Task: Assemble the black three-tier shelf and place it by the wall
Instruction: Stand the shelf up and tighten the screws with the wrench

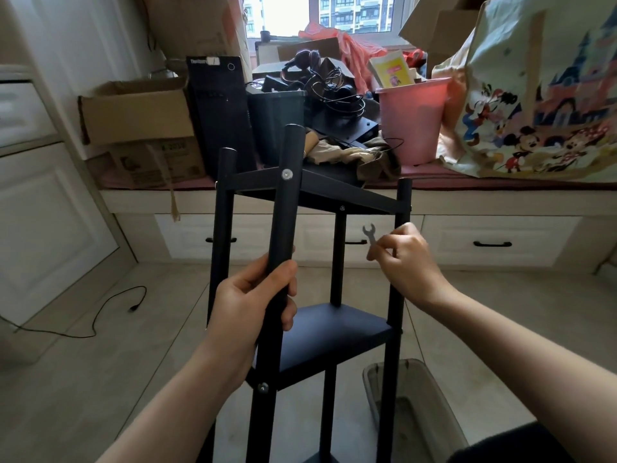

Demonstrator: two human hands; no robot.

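Observation:
The black shelf stands tilted in front of me, with black round posts and dark boards bolted between them. A silver bolt head shows on the near post at the upper board, and another sits lower at the middle board. My left hand grips the near post between those two boards. My right hand pinches a small flat metal wrench, its open jaw pointing up, just left of the right rear post.
A window bench with drawers runs behind the shelf, piled with cardboard boxes, a black computer tower, cables, a pink bucket and a cartoon-print bag. A clear plastic bin lies on the tile floor at right. A black cable trails at left.

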